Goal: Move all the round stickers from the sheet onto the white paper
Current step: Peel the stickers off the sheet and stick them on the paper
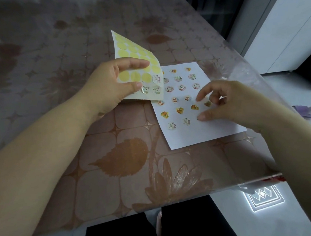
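Note:
My left hand (108,84) pinches the sticker sheet (135,51) and holds it tilted up above the table. Most of its circles are bare yellow; a few round stickers (156,79) remain along its lower edge. The white paper (208,132) lies flat to the right, its upper left corner under the sheet. Several round stickers (179,110) sit on it in rows. My right hand (228,104) rests on the paper's right part, fingers spread, thumb tip pressing the paper beside a sticker row. Nothing shows between its fingers.
The table (99,169) carries a brown leaf-patterned cloth under a clear plastic cover. Its front edge runs near my lap and its right edge slants just past the paper. A purple object (304,111) lies on the floor to the right.

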Motion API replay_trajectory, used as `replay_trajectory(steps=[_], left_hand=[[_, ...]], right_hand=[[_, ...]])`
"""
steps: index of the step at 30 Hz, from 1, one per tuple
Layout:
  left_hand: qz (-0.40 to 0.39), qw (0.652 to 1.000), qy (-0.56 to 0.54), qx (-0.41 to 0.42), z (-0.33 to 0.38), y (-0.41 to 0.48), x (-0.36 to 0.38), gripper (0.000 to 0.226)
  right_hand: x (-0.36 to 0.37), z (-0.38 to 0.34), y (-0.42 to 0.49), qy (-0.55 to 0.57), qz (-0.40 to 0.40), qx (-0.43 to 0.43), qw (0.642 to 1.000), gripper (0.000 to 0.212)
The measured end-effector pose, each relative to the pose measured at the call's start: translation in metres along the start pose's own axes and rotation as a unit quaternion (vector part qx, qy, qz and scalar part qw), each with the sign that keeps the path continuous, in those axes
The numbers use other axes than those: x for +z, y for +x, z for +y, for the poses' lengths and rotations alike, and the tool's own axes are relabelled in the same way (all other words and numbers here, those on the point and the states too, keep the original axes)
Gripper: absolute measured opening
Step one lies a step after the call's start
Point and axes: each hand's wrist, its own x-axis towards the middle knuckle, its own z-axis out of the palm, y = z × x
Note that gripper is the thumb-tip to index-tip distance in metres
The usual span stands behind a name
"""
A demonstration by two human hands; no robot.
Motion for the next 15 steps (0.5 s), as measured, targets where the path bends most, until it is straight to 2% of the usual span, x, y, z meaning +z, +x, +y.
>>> replay_trajectory(steps=[2, 7, 10, 15], left_hand=[[-0.001, 1.000, -0.005, 0.004, -0.001, 0.000, 0.000, 0.043], [-0.003, 1.000, -0.016, 0.010, -0.003, 0.001, -0.001, 0.046], [0.000, 0.999, -0.039, 0.007, -0.004, 0.001, -0.002, 0.049], [-0.004, 0.995, -0.098, -0.006, -0.003, 0.001, -0.003, 0.054]], right_hand=[[0.000, 0.000, 0.002, -0.016, -0.001, 0.019, 1.000, 0.034], [0.009, -0.001, 0.001, -0.071, 0.026, -0.024, 0.997, 0.027], [0.005, -0.010, -0.002, -0.051, 0.046, -0.045, 0.997, 0.028], [0.004, -0.049, 0.006, -0.079, 0.098, -0.145, 0.981, 0.014]])
